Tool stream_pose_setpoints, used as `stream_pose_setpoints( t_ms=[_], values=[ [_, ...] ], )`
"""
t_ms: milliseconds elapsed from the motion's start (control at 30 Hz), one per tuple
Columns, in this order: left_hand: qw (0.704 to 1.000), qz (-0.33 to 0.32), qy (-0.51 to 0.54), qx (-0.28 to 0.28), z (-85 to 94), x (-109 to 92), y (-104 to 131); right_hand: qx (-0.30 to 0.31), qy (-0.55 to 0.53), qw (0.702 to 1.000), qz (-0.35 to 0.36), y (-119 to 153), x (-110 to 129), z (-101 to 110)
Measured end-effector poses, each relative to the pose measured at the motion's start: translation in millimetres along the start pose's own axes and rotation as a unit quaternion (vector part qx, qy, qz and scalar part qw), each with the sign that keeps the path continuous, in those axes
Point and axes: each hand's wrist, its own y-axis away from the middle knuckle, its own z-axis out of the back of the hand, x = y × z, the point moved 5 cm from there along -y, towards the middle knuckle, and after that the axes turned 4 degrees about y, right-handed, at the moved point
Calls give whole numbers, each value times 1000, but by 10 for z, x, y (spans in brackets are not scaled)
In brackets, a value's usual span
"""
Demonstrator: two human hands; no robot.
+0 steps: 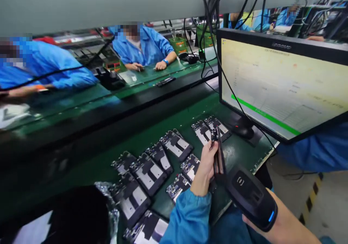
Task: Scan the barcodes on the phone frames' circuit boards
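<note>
One phone unit held up before the scanner, the others spread beside the left hand

The left hand (208, 160) is closed around a thin phone unit (219, 157), held on edge above the tabletop (236, 153). The right hand (274, 226), mostly hidden beneath a black scanner (251, 197), grips it with its nose toward the lower end of that unit; whether the two touch cannot be told.

The work looks to be partway through. The monitor (282, 66), beyond the right hand, shows a green bar (261, 113) that seems to read as a pass, though which unit it belongs to is unclear. Several opened units (149, 175) lie left of the left hand, some overlapping, and two more lie just beyond it; nothing visible on them tells checked from unchecked, so what remains cannot be counted.

The tabletop's chipped near edge runs slantwise beneath the scanner, which reaches out past it, with floor (328, 200) to the right of the right hand. Bare tabletop lies right of the left hand, up to the monitor and a dark device (241, 128) at its foot. On the left side there is little room: the units sit close together, so a low sweep that way could knock them.
</note>
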Motion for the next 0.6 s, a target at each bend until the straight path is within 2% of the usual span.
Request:
stream_pose_setpoints(
  t_ms=[67,167,233,400,600],
  values=[
    [994,-47,-71,-70,65,-68,41,-3,21,1000,7,-54,127,-57],
    [977,-131,-133,-100,46,-209,130,4,54,998,34,-200,243,-160],
    [963,-160,-180,-120,39,-277,177,7,72,996,56,-297,272,-199],
    [941,-186,-239,-153,104,-334,181,35,156,983,85,-436,288,-248],
    [943,-191,-192,-196,288,-254,77,33,173,980,92,-463,250,-305]
  ],
)
